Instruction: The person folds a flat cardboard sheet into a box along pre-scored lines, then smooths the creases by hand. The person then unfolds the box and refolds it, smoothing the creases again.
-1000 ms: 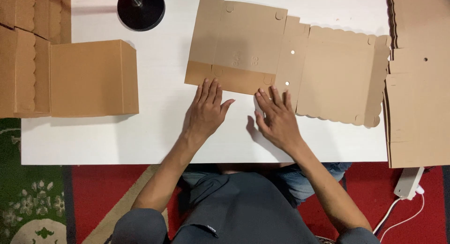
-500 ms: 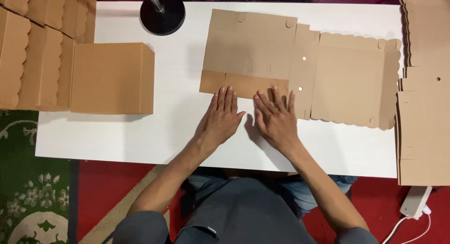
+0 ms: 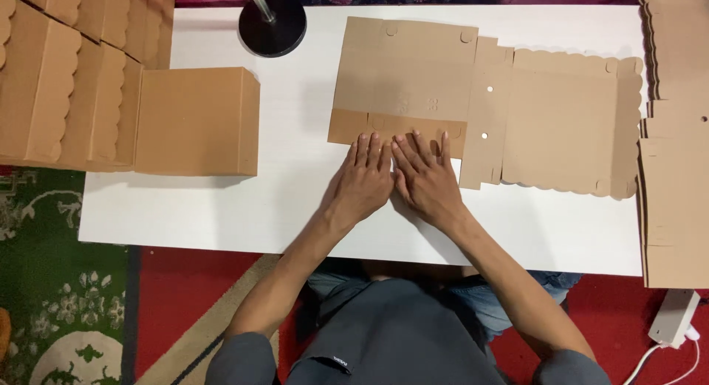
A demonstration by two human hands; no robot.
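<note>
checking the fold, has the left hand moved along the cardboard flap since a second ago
Yes. The left hand has slid right along the near flap of the flat cardboard sheet, from near the flap's left end toward its middle, now beside the right hand.

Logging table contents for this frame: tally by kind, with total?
Flat box blank under the hands: 1
Folded box by itself: 1
Rows of folded boxes, far left: count unclear
Stack of blanks, right edge: 1
Black lamp base: 1
Total: 4, plus the rows
</note>
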